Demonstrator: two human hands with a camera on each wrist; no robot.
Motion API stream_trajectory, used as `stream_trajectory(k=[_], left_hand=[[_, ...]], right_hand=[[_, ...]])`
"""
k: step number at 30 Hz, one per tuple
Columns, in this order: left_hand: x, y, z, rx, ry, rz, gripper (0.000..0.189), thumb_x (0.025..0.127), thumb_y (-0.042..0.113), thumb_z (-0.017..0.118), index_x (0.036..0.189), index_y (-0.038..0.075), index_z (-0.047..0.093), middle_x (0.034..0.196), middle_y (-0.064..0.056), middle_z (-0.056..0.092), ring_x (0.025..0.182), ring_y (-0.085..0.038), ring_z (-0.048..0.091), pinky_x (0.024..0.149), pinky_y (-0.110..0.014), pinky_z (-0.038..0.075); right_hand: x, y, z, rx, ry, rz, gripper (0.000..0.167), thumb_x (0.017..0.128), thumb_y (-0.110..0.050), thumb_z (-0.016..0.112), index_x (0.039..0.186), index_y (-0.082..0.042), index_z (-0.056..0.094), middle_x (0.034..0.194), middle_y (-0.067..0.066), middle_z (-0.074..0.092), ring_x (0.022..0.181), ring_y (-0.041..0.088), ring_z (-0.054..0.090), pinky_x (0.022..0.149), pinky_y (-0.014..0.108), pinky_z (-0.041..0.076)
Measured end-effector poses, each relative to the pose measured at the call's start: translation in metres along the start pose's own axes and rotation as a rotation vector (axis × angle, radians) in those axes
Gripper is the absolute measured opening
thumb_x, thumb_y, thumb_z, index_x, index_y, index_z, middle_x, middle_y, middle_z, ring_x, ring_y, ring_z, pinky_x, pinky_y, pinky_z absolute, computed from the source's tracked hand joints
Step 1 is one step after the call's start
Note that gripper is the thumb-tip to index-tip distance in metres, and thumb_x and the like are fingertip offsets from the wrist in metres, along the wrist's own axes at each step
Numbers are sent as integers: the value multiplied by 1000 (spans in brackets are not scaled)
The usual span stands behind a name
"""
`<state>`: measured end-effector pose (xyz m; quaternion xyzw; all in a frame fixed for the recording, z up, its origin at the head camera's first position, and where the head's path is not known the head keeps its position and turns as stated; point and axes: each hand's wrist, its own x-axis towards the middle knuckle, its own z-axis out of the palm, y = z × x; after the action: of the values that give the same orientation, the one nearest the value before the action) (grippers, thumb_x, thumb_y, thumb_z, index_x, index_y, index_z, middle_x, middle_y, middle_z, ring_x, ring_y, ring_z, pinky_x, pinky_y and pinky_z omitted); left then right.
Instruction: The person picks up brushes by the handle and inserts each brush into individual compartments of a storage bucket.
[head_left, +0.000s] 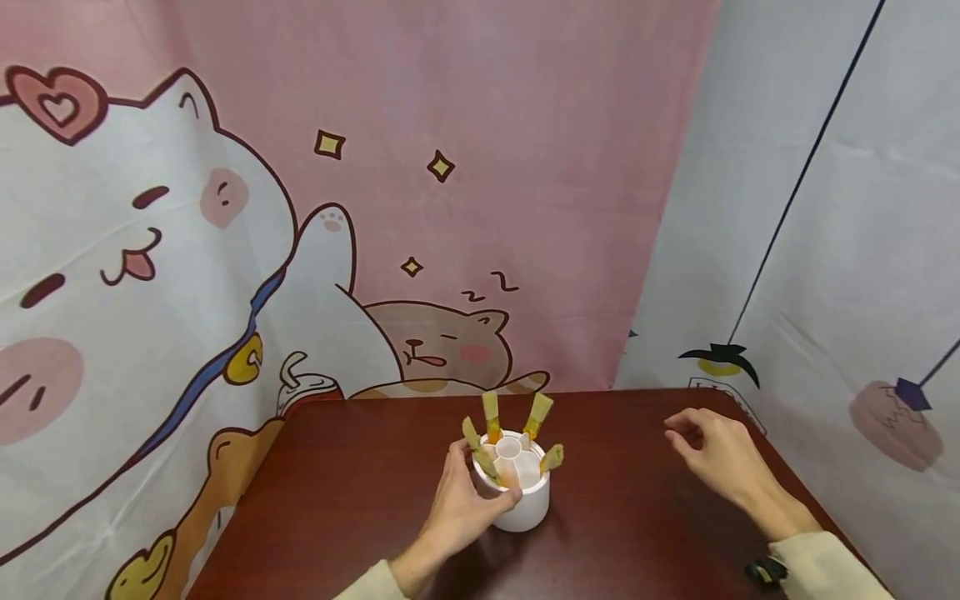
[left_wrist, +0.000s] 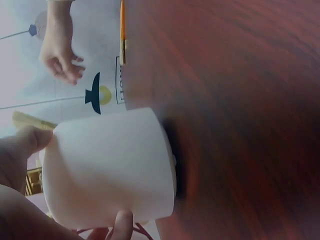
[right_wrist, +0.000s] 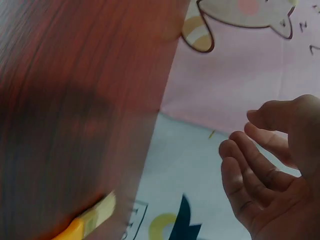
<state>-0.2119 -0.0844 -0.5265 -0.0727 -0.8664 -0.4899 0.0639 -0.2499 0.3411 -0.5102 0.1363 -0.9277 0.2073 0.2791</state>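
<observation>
My left hand point(head_left: 467, 504) grips a white round brush holder point(head_left: 525, 510) from its left side, thumb at the near rim. Several paintbrushes stand in its compartments with their pale flat bristles point(head_left: 538, 410) up. The left wrist view shows the holder's smooth wall close up; whether its base touches the table cannot be told. My right hand point(head_left: 716, 454) hovers above the table's right side, fingers loosely bent, holding nothing. Near it on the table lies another paintbrush point(right_wrist: 86, 222) with an orange-yellow handle, also visible in the left wrist view.
The dark red-brown wooden table point(head_left: 337, 500) reaches back to a pink cloth backdrop point(head_left: 525, 208) with cartoon cats. A pale cloth point(head_left: 840, 292) hangs along the right side. A dark object point(head_left: 765, 572) sits at my right wrist.
</observation>
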Motion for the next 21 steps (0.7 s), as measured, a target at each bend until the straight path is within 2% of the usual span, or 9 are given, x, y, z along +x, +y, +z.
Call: stream_trajectory(k=[5, 9, 14, 17, 21], left_hand=[[6, -4, -9, -9, -82, 27, 102, 80, 35, 105, 158, 4, 48, 149, -15, 63, 125, -27, 68, 100, -38, 58], [13, -8, -16, -53, -158, 36, 101, 83, 32, 103, 161, 3, 45, 147, -16, 65, 115, -21, 67, 92, -30, 57], [21, -13, -22, -142, -248, 49, 98, 88, 25, 99, 165, 4, 42, 154, -21, 67, 122, -25, 75, 98, -41, 67], [24, -16, -23, -173, -279, 55, 99, 88, 22, 98, 166, 4, 41, 157, -23, 66, 127, -29, 75, 101, -47, 68], [26, -18, -25, -175, -302, 58, 98, 87, 20, 97, 167, 4, 41, 156, -22, 66, 127, -29, 76, 101, -49, 68]], right_hand=[[-7, 24, -4, -10, -115, 89, 16, 95, -13, 96, 108, -14, 86, 99, 3, 86, 75, 11, 74, 65, 31, 56], [-10, 43, -10, -21, -232, 158, 16, 97, -15, 93, 110, -10, 85, 99, 4, 87, 80, 19, 80, 67, 35, 60], [-18, 65, -17, -53, -345, 211, 22, 97, -21, 94, 110, -7, 83, 96, 2, 85, 84, 23, 77, 69, 37, 57], [-25, 77, -20, -73, -393, 242, 29, 95, -25, 96, 109, -4, 81, 93, 2, 80, 83, 22, 72, 71, 40, 56], [-32, 89, -21, -86, -427, 286, 34, 94, -26, 97, 107, -1, 78, 90, 3, 75, 81, 19, 66, 72, 42, 54]])
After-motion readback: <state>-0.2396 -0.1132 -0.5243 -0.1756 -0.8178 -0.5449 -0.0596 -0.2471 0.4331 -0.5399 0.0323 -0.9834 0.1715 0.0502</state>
